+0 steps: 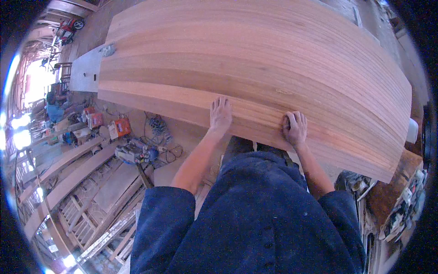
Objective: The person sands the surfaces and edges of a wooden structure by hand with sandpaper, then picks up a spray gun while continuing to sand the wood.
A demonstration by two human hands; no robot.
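Two hands (221,115) (297,129) rest on the panel (251,68) edge, room between; left flat; right grip unclear.

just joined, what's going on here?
A person in a dark blue shirt stands at a large wooden panel. The left hand rests on it by the near edge; the right hand is farther along that edge, fingers curled, something dark beside it, unclear what. An orange case sits off to the left.
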